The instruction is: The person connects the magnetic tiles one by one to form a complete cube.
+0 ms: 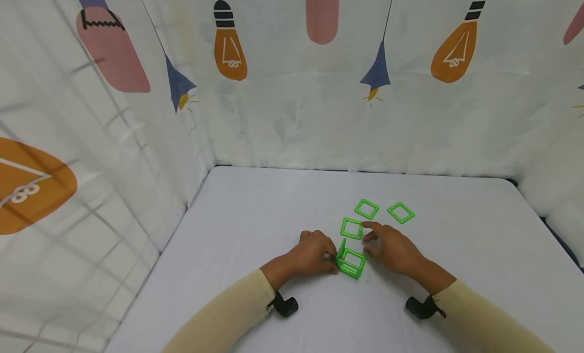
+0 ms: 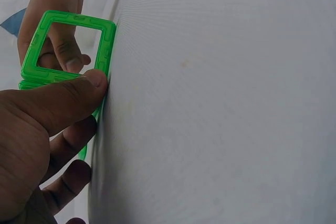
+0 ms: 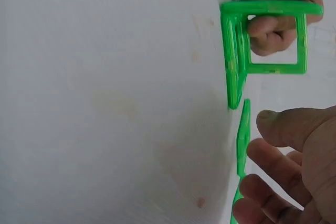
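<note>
Several green square magnetic tiles with hollow middles lie on the white table. Some are joined into a corner-shaped piece [image 1: 340,252], with tiles standing up from a flat one. My left hand [image 1: 314,254] pinches this piece at its left side; in the left wrist view the thumb [image 2: 79,95] presses near a corner of one tile [image 2: 108,48]. My right hand [image 1: 393,249] is to the right of the piece, fingers spread and loosely bent. Its index fingertip is at the edge of a loose tile [image 1: 343,227], but whether it touches is unclear.
Two more loose green tiles, one on the left [image 1: 362,215] and one on the right [image 1: 407,208], lie flat farther back. White printed cloth [image 1: 292,125] hangs behind and to the left of the table [image 1: 255,206]. A small black camera [image 1: 285,306] is strapped to each wrist.
</note>
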`<state>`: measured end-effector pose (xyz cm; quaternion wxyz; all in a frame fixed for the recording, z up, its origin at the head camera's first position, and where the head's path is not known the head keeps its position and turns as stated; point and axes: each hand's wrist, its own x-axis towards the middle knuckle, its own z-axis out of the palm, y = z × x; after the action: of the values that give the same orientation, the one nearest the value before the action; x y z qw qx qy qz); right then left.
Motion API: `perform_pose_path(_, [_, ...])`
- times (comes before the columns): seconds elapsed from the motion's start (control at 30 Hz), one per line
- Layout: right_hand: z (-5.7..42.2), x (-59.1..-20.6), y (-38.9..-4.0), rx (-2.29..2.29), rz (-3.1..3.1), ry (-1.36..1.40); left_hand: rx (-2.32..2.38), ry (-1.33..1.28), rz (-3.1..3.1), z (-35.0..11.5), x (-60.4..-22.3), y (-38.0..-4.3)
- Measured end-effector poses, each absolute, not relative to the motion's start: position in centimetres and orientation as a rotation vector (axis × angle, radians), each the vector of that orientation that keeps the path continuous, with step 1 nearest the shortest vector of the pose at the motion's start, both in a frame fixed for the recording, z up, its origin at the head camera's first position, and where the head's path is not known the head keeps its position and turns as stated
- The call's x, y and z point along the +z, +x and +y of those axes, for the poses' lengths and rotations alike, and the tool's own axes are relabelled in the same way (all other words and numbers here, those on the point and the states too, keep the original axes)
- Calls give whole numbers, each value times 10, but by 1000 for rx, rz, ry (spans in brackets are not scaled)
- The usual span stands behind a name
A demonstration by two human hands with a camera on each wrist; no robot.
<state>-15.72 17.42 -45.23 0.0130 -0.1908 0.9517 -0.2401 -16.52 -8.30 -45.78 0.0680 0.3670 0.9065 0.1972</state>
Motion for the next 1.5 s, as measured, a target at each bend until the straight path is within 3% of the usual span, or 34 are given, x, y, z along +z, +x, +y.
perform_pose_path(0.93, [169,-458,-198,-715,2983,-474,599,1067,2724,-84,-460,-165])
perform_pose_path(1.5, [164,-457,-198,-688,2990,-461,600,1058,2724,-82,-458,-163])
